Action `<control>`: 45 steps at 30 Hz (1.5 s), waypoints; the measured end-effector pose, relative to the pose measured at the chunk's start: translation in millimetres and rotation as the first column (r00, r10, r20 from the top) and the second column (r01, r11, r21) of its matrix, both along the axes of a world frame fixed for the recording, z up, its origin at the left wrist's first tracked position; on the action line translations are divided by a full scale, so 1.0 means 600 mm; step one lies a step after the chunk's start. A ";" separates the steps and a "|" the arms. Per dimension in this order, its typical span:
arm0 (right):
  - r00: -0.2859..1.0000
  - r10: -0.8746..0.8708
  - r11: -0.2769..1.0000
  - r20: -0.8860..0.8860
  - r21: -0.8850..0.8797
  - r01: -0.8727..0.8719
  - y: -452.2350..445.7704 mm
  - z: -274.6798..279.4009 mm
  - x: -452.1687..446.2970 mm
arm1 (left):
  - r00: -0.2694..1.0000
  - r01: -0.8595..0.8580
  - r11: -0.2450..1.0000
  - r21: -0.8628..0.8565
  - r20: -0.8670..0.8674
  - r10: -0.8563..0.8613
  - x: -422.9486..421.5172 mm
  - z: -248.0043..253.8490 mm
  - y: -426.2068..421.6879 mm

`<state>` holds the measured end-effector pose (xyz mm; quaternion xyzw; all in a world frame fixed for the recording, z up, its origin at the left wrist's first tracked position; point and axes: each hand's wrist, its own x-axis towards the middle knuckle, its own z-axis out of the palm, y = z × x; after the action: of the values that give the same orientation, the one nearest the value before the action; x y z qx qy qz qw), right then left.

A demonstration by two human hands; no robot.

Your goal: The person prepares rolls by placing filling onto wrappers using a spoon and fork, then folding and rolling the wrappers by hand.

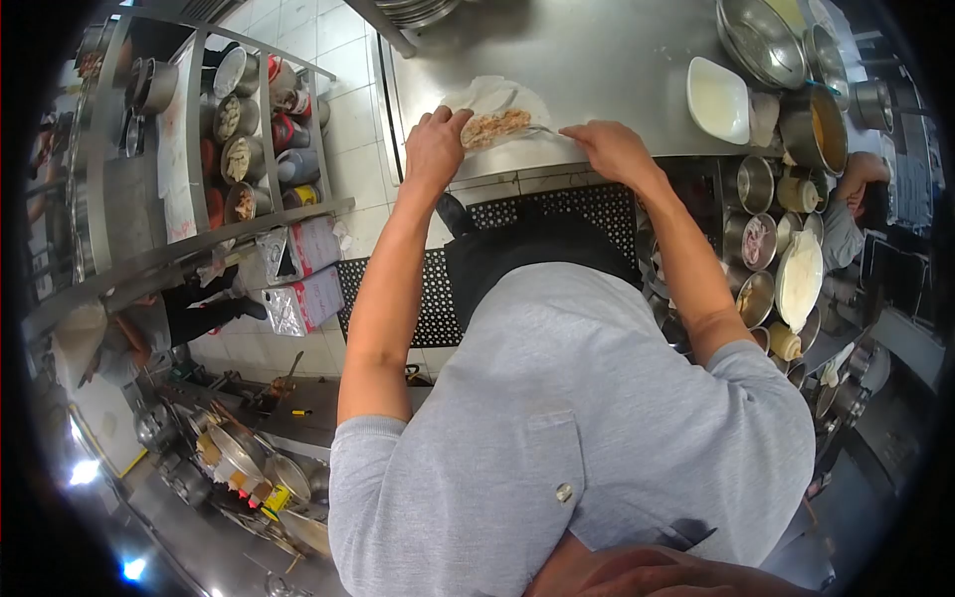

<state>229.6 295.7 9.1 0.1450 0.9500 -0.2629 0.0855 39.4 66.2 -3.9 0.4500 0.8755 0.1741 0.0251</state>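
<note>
A thin, pale round wrapper (502, 92) lies flat on the steel counter, near its front edge. A strip of orange-brown shredded filling (495, 126) lies across its near part. My left hand (435, 149) is at the wrapper's left edge, fingers curled and thumb by the filling; the fingertips seem to pinch the edge. In my right hand (610, 149) is the handle end of a metal spoon (540, 129), closed between thumb and fingers. The spoon's head points left and touches the filling's right end; its exact shape is small and partly blurred.
A white dish (717, 100) and a large steel bowl (761, 42) stand at the counter's right. Several ingredient pans, including one with pink slices (758, 242), line my right side. A steel rack (194, 129) with pots stands left. Other people work at both sides.
</note>
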 end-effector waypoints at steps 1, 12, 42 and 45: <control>1.000 -0.004 1.000 0.002 -0.001 0.004 0.003 -0.004 -0.003 | 1.000 0.020 0.999 -0.032 -0.006 -0.020 0.000 -0.005 0.001; 1.000 -0.015 1.000 -0.007 0.018 0.015 -0.002 0.005 -0.005 | 0.992 0.078 0.991 -0.110 -0.086 -0.088 -0.015 0.006 0.009; 0.985 0.170 0.985 0.013 -0.026 -0.170 -0.066 0.010 -0.064 | 0.995 -0.016 0.979 -0.202 -0.098 -0.004 -0.055 0.021 -0.074; 0.996 0.088 0.996 -0.030 -0.007 -0.089 -0.077 0.022 -0.075 | 0.997 -0.001 0.974 -0.228 -0.075 -0.016 -0.054 0.018 -0.077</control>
<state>184.7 249.6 22.3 0.0985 0.9556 -0.2648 0.0835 6.9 20.0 6.7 0.4538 0.8883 0.0551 0.0437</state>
